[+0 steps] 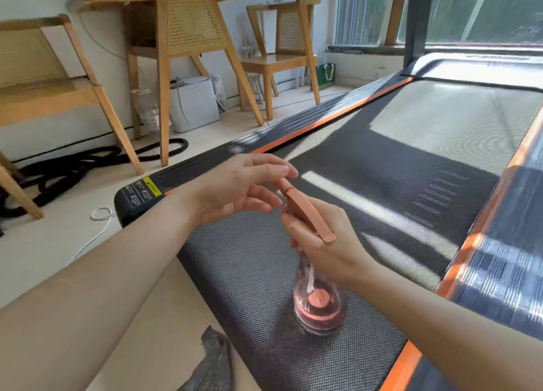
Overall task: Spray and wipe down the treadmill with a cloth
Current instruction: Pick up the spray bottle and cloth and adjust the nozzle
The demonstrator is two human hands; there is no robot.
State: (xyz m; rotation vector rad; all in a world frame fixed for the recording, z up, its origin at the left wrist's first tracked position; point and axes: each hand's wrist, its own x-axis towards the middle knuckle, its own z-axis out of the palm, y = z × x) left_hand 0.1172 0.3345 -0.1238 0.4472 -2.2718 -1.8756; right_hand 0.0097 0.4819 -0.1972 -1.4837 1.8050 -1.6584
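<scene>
A pink spray bottle (320,302) stands on the treadmill (382,185) belt. The right hand (323,243) grips its neck, fingers wrapped round it, just under the pink trigger. The left hand (235,190) is half open, and its fingertips pinch the little nozzle on top. A grey cloth (213,361) lies on the floor beside the treadmill.

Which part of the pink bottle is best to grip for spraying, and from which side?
Grip the spray bottle at its narrow neck, from the near side, opposite the nozzle: the body is wide, and the right hand wraps there under the lever.
</scene>
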